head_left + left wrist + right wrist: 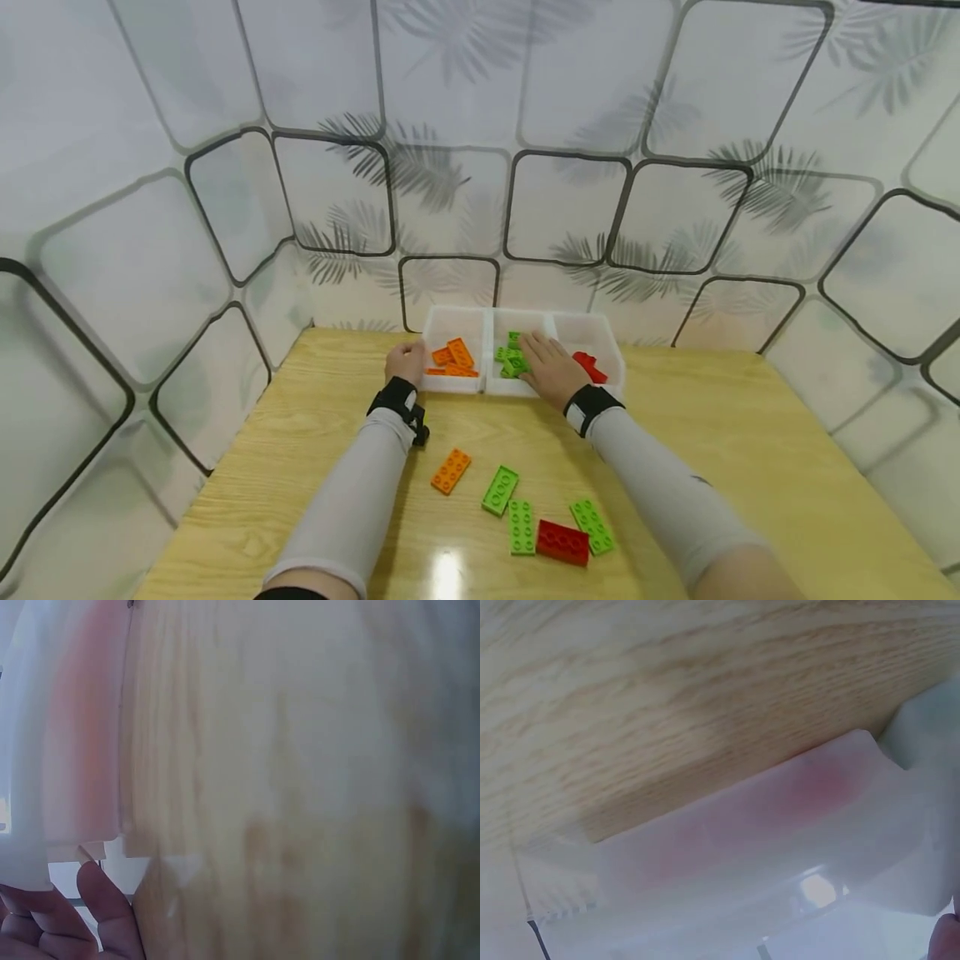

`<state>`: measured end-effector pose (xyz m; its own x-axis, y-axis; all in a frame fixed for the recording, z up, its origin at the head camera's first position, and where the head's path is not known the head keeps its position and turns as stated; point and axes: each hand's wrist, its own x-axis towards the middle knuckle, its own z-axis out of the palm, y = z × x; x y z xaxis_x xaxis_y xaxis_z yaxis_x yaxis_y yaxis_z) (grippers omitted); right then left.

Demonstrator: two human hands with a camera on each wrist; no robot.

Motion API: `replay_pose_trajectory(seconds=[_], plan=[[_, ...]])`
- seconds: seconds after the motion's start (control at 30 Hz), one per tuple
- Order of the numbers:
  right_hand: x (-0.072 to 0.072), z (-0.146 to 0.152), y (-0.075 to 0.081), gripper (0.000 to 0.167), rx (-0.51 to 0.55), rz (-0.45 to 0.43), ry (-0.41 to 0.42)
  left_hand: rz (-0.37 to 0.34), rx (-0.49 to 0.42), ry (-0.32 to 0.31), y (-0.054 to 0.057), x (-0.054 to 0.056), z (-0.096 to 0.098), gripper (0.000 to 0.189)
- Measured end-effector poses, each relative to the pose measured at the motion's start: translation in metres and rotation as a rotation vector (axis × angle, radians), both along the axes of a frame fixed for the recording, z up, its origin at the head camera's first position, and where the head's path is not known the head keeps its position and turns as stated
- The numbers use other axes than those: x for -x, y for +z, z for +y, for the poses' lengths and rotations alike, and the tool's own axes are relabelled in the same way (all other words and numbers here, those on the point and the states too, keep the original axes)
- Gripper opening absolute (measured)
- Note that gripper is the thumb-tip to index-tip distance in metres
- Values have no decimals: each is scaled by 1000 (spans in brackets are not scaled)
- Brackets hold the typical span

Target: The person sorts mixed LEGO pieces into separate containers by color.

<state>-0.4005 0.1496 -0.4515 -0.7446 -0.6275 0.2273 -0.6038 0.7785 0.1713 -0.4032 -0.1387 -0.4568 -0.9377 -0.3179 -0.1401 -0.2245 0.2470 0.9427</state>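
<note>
A white three-part tray (517, 388) stands at the back of the table. Orange bricks (460, 353) lie in its left compartment, green bricks (512, 363) in the middle one and red bricks (590, 367) in the right one. My left hand (405, 363) holds the tray's left end, its fingers curled at the edge. Over the middle compartment and the divider beside it, my right hand (552, 371) reaches with straight fingers, hiding some green bricks. Whether it touches them I cannot tell. In the right wrist view, the tray wall (742, 825) fills the lower part.
Nearer on the wooden table (300, 442) lie an orange brick (451, 472), a green brick (499, 490), a second green brick (522, 527), a dark red brick (562, 542) and a third green brick (592, 527). A patterned curtain (450, 200) hangs close behind the tray.
</note>
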Motion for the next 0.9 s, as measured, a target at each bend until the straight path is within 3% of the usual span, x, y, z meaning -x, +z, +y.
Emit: replay_pose_trajectory(seconds=[0.23, 0.5, 0.67, 0.8, 0.9], plan=[[-8, -3, 8, 68, -20, -19, -11, -12, -2, -10, 0, 2, -2, 47], [-48, -28, 17, 57, -18, -61, 164, -2, -10, -9, -3, 5, -3, 48], [-82, -45, 20, 42, -29, -220, 267, 0, -12, -27, 1, 1, -3, 48], [-106, -52, 19, 49, -48, -361, 312, 3, -10, -35, 3, -1, -1, 49], [-119, -54, 16, 53, -57, -414, 355, -3, -22, -39, 3, -2, 0, 49]])
